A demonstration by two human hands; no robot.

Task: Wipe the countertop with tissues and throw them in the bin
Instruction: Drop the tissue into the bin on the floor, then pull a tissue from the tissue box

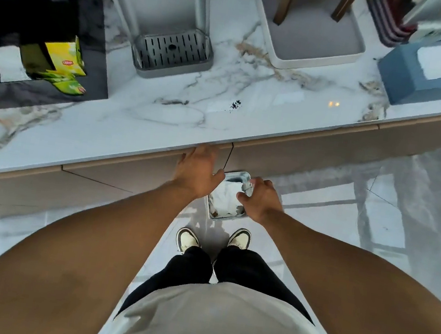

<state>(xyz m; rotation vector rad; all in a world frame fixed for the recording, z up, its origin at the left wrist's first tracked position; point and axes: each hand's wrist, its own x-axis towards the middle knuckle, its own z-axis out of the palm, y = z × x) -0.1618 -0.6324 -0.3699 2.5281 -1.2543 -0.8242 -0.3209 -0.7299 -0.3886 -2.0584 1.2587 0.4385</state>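
Note:
The white marble countertop (139,126) runs across the upper half of the view, with a small patch of dark crumbs (235,104) near its front edge. Below the edge, a silver rectangular bin (240,176) stands on the floor with crumpled white tissues (227,199) inside. My left hand (198,172) is spread open against the counter's front edge, just left of the bin. My right hand (261,198) hovers over the bin's right side, thumb and fingers apart, holding nothing. A blue tissue box (439,73) sits at the counter's far right.
On the counter stand a white machine with a grey slotted drip tray (174,48), a white tray (313,37) holding wooden legs, and a glossy black box (90,33) with yellow-green tea packets (66,61). Beige cabinet fronts (126,175) run below the counter. My shoes (187,239) stand close to the bin.

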